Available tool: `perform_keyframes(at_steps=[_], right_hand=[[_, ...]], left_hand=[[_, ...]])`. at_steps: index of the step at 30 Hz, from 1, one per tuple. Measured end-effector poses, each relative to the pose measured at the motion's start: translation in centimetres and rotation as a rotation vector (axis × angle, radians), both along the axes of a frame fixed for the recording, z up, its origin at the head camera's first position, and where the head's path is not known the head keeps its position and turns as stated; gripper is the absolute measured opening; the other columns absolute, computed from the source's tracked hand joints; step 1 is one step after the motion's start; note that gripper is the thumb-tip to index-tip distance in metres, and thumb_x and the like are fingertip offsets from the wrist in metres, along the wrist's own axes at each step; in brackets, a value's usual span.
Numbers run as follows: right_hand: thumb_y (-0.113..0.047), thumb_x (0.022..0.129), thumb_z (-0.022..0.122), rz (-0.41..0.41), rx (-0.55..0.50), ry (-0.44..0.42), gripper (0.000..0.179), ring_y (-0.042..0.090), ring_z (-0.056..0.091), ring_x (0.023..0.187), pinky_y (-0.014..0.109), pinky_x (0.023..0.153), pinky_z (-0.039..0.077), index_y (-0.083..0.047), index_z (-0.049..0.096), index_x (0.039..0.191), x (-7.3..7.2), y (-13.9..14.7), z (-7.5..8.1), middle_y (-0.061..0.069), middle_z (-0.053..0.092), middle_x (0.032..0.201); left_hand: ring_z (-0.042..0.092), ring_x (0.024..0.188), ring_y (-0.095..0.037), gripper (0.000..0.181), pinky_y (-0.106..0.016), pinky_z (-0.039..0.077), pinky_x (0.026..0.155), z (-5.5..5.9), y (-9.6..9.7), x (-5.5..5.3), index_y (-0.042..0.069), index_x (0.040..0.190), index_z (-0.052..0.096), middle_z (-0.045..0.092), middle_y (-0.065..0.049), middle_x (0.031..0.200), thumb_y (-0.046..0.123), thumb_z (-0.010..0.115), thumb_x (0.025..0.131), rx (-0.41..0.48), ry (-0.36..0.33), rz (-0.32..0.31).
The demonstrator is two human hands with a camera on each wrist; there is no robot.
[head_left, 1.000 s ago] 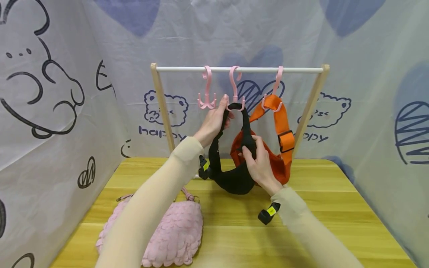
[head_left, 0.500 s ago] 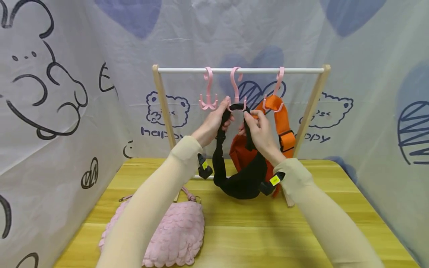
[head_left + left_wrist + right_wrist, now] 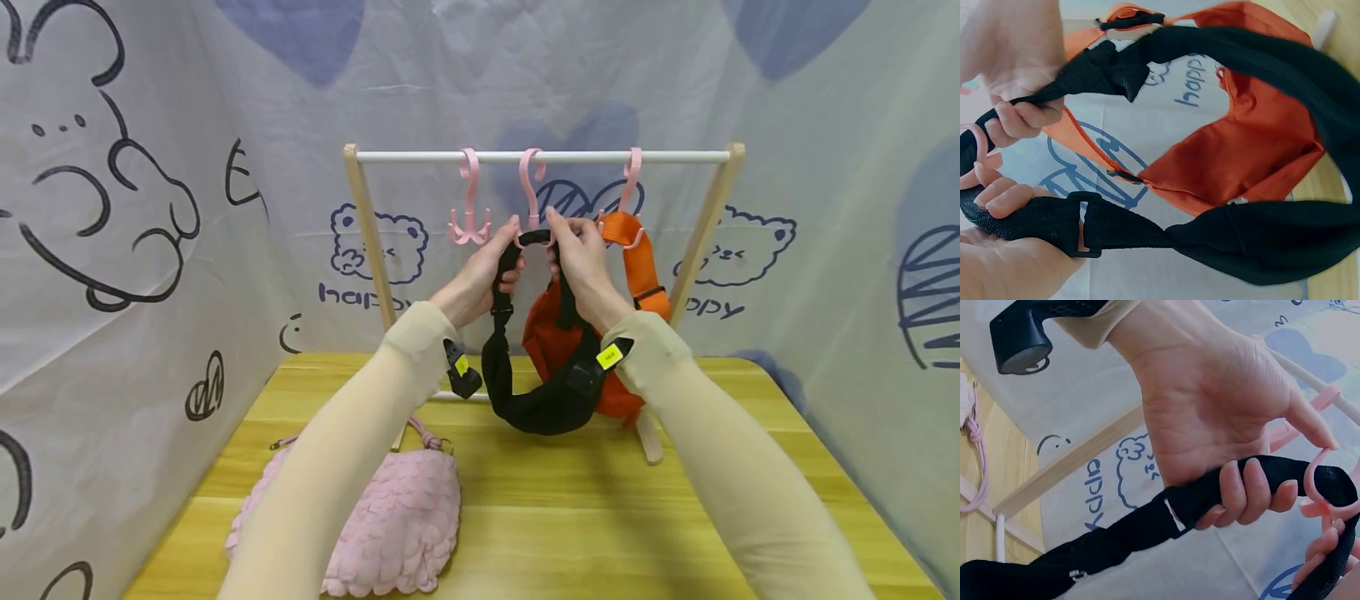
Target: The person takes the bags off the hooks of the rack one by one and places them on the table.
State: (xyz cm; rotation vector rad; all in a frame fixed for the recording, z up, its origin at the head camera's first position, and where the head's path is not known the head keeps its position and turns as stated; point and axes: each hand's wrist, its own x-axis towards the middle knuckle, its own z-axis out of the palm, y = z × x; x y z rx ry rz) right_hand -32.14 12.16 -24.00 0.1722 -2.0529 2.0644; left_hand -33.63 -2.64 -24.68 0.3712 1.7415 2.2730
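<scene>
Head view: a black bag [image 3: 543, 412] is suspended by its strap [image 3: 1119, 545] at the prongs of the middle pink hook [image 3: 529, 187], between the left hand [image 3: 482, 279] and the right hand [image 3: 588, 268]. One side of the strap is grasped by each of the hands, fingers curled round it beside the prongs; it is presumably held so that the loop is spread evenly and its top is steadied. The bag's body is carried below the hands; whether the counter [image 3: 540, 533] is touched cannot be told. To the right and far side, an orange bag [image 3: 551, 333], partly overlapped, is hung from the right hook [image 3: 632, 179]. Near left, a pink bag [image 3: 408, 517] is laid on the counter, untouched, partly hidden by the left sleeve [image 3: 341, 442].
</scene>
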Motion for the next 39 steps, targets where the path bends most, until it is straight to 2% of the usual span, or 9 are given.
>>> perform_keyframes(at_steps=[3,6,12,18,24,29,33,36,39], right_hand=[[-0.040,0.102,0.058,-0.013,-0.030,0.000,0.026,0.009,0.042,0.054,0.021,0.053,0.039,-0.017,0.048,0.107,0.0,-0.1,0.0,-0.003,0.049,0.073],[-0.038,0.101,0.059,-0.006,-0.048,-0.006,0.025,0.008,0.041,0.055,0.020,0.054,0.038,-0.016,0.050,0.108,0.0,-0.2,0.1,-0.003,0.049,0.074],[-0.033,0.102,0.060,0.005,-0.078,0.000,0.022,0.008,0.041,0.058,0.021,0.055,0.036,-0.017,0.049,0.111,0.2,-0.3,0.3,-0.004,0.050,0.075],[-0.029,0.102,0.059,0.002,-0.077,0.014,0.023,0.009,0.040,0.055,0.021,0.053,0.036,-0.014,0.050,0.117,0.3,-0.3,0.5,-0.003,0.050,0.074],[-0.026,0.102,0.059,-0.008,-0.085,0.018,0.018,0.009,0.040,0.054,0.022,0.053,0.036,-0.015,0.051,0.115,0.3,-0.3,0.6,-0.003,0.050,0.072],[-0.024,0.102,0.059,-0.008,-0.085,0.014,0.017,0.009,0.040,0.056,0.022,0.055,0.036,-0.015,0.050,0.113,0.3,-0.3,0.8,-0.004,0.050,0.071],[-0.021,0.102,0.058,-0.011,-0.090,0.015,0.017,0.010,0.041,0.056,0.021,0.055,0.036,-0.013,0.051,0.115,0.3,-0.4,0.9,-0.004,0.050,0.070],[-0.021,0.103,0.057,-0.018,-0.072,0.010,0.018,0.010,0.041,0.056,0.022,0.056,0.037,-0.012,0.052,0.118,0.4,-0.3,0.9,-0.003,0.050,0.071],[-0.020,0.103,0.056,-0.023,-0.050,0.008,0.020,0.010,0.042,0.058,0.022,0.058,0.038,-0.011,0.052,0.120,0.4,-0.4,1.0,-0.002,0.050,0.073]], left_hand=[[0.029,0.048,-0.005,0.034,-0.016,0.026,0.047,0.0,-0.1,0.0,0.021,0.089,0.051,0.044,0.005,0.064,0.050,0.042,0.106,0.047,-0.039,-0.039],[0.028,0.049,-0.005,0.033,-0.016,0.026,0.047,0.1,-0.3,0.1,0.022,0.090,0.053,0.042,0.006,0.064,0.050,0.044,0.106,0.075,-0.080,-0.049],[0.026,0.051,-0.004,0.030,-0.016,0.025,0.048,0.4,-0.6,0.4,0.021,0.092,0.053,0.040,0.007,0.066,0.047,0.047,0.105,0.109,-0.125,-0.051],[0.026,0.051,-0.003,0.025,-0.016,0.025,0.050,0.9,-0.8,0.6,0.021,0.092,0.054,0.039,0.008,0.069,0.041,0.049,0.106,0.122,-0.130,-0.016],[0.026,0.053,-0.004,0.026,-0.017,0.024,0.053,1.4,-0.6,0.8,0.019,0.084,0.053,0.038,0.008,0.071,0.032,0.051,0.106,0.121,-0.089,0.037],[0.026,0.057,-0.005,0.032,-0.018,0.023,0.057,1.8,-0.4,0.9,0.014,0.075,0.051,0.038,0.006,0.071,0.024,0.054,0.105,0.103,-0.034,0.128],[0.027,0.060,-0.007,0.029,-0.020,0.024,0.063,2.0,-0.2,1.0,0.013,0.076,0.053,0.036,0.006,0.069,0.019,0.056,0.103,0.071,0.015,0.195],[0.029,0.062,-0.009,0.027,-0.023,0.026,0.069,2.0,-0.3,1.3,0.010,0.079,0.054,0.033,0.006,0.065,0.021,0.057,0.103,0.003,0.059,0.223],[0.032,0.063,-0.012,0.026,-0.026,0.027,0.070,2.0,-0.4,1.7,0.007,0.087,0.055,0.033,0.005,0.064,0.027,0.057,0.104,-0.118,0.139,0.258]])
